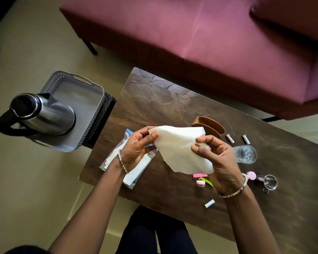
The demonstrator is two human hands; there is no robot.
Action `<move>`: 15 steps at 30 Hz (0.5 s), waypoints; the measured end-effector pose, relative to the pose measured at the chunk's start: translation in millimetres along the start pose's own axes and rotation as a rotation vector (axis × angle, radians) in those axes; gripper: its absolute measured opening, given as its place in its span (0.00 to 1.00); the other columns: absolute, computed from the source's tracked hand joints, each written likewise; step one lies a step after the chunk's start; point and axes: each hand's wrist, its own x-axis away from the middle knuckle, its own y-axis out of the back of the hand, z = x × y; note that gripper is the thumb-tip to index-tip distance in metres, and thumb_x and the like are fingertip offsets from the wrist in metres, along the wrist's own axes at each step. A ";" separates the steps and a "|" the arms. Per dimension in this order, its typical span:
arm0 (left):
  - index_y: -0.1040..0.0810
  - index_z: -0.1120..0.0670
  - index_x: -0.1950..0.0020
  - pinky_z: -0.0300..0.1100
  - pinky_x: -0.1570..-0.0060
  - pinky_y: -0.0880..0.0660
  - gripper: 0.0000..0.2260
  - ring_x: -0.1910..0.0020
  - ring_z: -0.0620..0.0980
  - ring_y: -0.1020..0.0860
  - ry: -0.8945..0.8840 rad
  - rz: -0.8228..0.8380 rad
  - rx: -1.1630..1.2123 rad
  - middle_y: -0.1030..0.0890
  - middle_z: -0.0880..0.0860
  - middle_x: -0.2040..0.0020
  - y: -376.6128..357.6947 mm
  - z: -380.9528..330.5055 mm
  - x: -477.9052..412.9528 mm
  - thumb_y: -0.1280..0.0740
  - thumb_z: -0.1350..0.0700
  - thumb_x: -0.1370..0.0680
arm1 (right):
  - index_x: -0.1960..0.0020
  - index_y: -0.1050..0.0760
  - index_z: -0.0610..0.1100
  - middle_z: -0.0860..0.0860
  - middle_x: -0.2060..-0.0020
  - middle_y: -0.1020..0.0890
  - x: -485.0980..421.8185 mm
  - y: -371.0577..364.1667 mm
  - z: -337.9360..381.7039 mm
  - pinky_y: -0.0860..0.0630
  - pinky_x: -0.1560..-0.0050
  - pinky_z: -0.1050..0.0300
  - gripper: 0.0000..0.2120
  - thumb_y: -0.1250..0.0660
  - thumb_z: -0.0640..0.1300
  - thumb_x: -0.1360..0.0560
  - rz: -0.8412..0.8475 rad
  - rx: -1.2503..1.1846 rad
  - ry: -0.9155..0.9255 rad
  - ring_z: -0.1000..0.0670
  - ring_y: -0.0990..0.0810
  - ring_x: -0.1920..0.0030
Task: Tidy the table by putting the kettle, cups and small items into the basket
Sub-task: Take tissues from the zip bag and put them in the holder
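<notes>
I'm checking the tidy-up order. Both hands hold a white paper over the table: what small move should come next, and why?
Probably carry the paper left and drop it in the basket. Both the left hand and right hand pinch it clear of the table, the kettle is already in the basket, and the glass still waits.

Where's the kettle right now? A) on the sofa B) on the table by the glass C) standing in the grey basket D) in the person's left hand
C: the steel kettle stands inside the grey basket left of the table, while both hands hold a white paper sheet over the table.
</notes>
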 end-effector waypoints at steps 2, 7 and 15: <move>0.19 0.55 0.49 0.44 0.53 0.22 0.08 0.54 0.48 0.19 -0.044 -0.040 -0.033 0.17 0.52 0.53 -5.6 -2.4 -3.6 0.28 0.55 0.27 | 0.56 0.16 0.47 0.46 0.48 0.16 -0.9 6.6 -0.8 0.20 0.48 0.48 0.08 0.24 0.38 0.33 -0.020 -0.012 0.019 0.44 0.18 0.44; 0.17 0.52 0.53 0.46 0.57 0.20 0.05 0.57 0.49 0.18 -0.079 -0.121 -0.095 0.15 0.53 0.55 -17.4 0.4 -10.4 0.27 0.58 0.28 | 0.56 0.16 0.47 0.48 0.51 0.16 -8.3 27.1 -12.8 0.19 0.53 0.55 0.08 0.23 0.38 0.33 -0.079 -0.035 0.048 0.46 0.19 0.46; 0.17 0.52 0.51 0.38 0.59 0.21 0.07 0.57 0.47 0.17 -0.300 -0.127 -0.462 0.15 0.52 0.56 -55.4 -13.6 -15.9 0.25 0.57 0.28 | 0.30 0.31 0.51 0.48 0.36 0.20 -41.8 56.2 -45.3 0.25 0.33 0.38 0.38 0.21 0.38 0.37 -0.104 -0.127 -0.076 0.46 0.19 0.37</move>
